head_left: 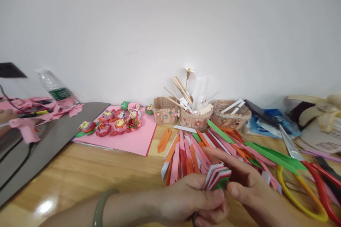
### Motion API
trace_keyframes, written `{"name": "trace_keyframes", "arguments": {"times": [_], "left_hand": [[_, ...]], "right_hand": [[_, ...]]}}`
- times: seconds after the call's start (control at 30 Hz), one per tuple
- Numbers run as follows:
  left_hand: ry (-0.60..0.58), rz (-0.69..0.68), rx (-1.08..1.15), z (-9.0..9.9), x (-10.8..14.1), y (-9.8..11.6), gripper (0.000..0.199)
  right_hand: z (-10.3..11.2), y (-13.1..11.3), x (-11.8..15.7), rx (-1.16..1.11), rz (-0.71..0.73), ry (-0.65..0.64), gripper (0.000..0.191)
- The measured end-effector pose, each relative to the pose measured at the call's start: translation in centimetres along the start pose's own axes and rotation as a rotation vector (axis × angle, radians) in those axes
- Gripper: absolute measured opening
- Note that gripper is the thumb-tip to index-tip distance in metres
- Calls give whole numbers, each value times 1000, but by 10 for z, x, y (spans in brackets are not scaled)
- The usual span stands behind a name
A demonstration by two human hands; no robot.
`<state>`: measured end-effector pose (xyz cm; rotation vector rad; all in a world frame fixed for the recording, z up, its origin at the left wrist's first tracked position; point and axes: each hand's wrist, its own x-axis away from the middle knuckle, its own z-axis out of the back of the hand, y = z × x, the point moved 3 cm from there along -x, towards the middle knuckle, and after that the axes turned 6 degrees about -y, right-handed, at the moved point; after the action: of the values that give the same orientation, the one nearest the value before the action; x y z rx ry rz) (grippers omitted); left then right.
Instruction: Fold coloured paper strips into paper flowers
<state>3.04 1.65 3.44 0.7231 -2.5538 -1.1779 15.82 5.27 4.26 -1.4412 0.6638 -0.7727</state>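
Observation:
In the lower middle, my left hand (191,197) pinches a small bundle of folded paper strips (217,176), layered white, pink and red with green at the front. A green bangle (102,207) circles the left wrist. Beside the bundle is my right hand (250,182), its fingers apart and its thumb close to the green paper; whether it touches the bundle I cannot tell. Behind both hands, loose folded paper strips (183,156) in pink, orange, red and white fan over the wooden table. Longer green strips (277,156) lie to the right.
Red-and-yellow-handled scissors (301,177) lie at right. Several paper flowers (119,126) rest on pink paper (133,145). Three small wooden baskets (166,111) stand against the wall. At left are a plastic bottle (57,88) and another person's hand by a pink glue gun (26,129).

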Motion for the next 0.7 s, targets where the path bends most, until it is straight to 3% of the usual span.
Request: {"name": "trace_keyframes", "arguments": {"times": [0.1, 0.2, 0.27, 0.37, 0.4, 0.5, 0.57, 0.7], "left_hand": [[-47, 67, 97, 1, 2, -2, 42], [0, 153, 21, 6, 1, -4, 47], [152, 158, -164, 11, 1, 0, 48], [494, 37, -537, 16, 5, 14, 41], [540, 18, -632, 15, 6, 17, 39], [482, 99, -742, 13, 6, 15, 29], [403, 174, -702, 14, 3, 7, 39], [252, 99, -331, 17, -2, -6, 53]], "right_hand": [[-7, -5, 1, -46, -88, -95, 36], [-9, -10, 0, -26, -90, -25, 35], [-7, -9, -2, 30, -93, 12, 34], [-4, -8, -5, 125, -89, 62, 32], [-3, -8, -6, 148, -81, 73, 31], [-5, -8, -7, 179, -87, 50, 28], [-6, -6, -7, 202, -112, 39, 26], [-3, -2, -8, 233, -106, 40, 26]]}}
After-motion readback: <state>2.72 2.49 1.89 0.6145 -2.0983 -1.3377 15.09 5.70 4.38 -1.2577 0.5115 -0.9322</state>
